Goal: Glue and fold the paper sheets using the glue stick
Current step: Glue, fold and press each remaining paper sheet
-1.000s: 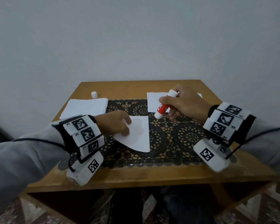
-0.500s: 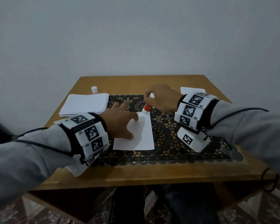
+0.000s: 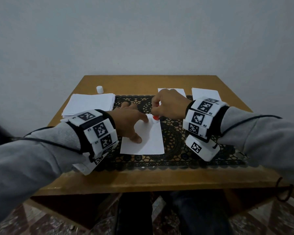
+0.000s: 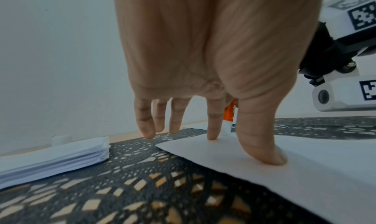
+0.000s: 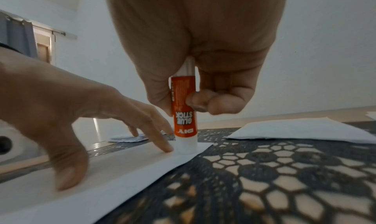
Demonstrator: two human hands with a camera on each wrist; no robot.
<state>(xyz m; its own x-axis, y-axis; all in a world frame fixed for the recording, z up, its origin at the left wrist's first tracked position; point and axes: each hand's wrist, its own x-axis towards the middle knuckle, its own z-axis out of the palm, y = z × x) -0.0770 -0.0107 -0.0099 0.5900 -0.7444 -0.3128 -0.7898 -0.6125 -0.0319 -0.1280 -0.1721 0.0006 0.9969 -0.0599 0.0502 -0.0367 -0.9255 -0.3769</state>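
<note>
A white paper sheet [image 3: 148,141] lies on the black lace mat [image 3: 173,136] in the middle of the table. My left hand [image 3: 131,122] presses it flat with thumb and forefinger, fingers straight [image 4: 212,127]. My right hand [image 3: 168,104] grips an orange-and-white glue stick [image 5: 184,115] upright, its tip touching the far edge of the sheet [image 5: 122,171], right beside my left forefinger. In the head view only the stick's lower end [image 3: 155,118] shows below my right hand.
A stack of white sheets [image 3: 90,104] lies at the left of the wooden table [image 3: 143,180], with the white glue cap [image 3: 99,89] behind it. Two more papers [image 3: 204,94] lie at the far right. A wall rises close behind the table.
My right hand has swung the glue stick in from the right and stood it tip-down on the sheet's far edge. The left hand spread out and squared the sheet on the mat.
</note>
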